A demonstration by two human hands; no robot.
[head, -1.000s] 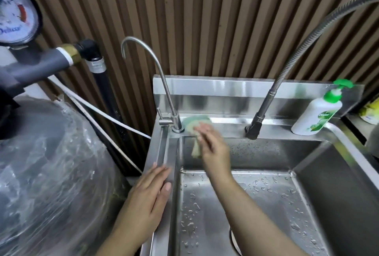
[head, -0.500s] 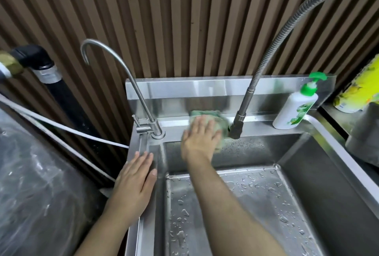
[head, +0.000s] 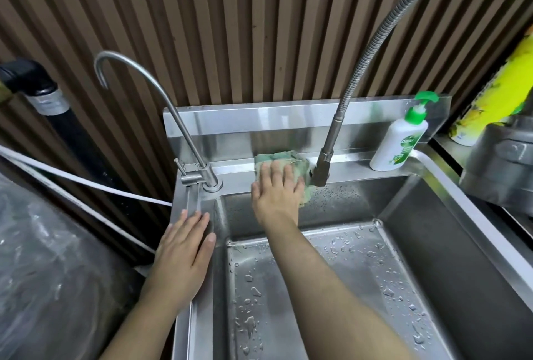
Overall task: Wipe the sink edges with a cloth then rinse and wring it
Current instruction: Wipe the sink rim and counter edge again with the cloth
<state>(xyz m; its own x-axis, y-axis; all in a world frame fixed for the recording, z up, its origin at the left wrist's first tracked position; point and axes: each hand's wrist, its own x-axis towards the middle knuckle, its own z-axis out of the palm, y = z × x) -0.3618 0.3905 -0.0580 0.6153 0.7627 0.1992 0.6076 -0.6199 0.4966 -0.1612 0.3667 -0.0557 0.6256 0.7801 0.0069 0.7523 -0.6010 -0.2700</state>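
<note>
At nine o'clock of the sink point(head: 239, 170), the left hand point(head: 184, 247) lies flat on the left rim, fingers straight and close together, holding nothing. At twelve o'clock the right hand point(head: 275, 198) presses the green cloth point(head: 284, 159) onto the back ledge, fingers straight and slightly spread. It sits between the small tap point(head: 202, 175) and the hose faucet point(head: 321, 169), whose base the cloth seems to touch. Wiping is the step in hand; rinsing and wringing remain. The next move likely means working round that base toward the soap bottle point(head: 399, 143) at two o'clock.
</note>
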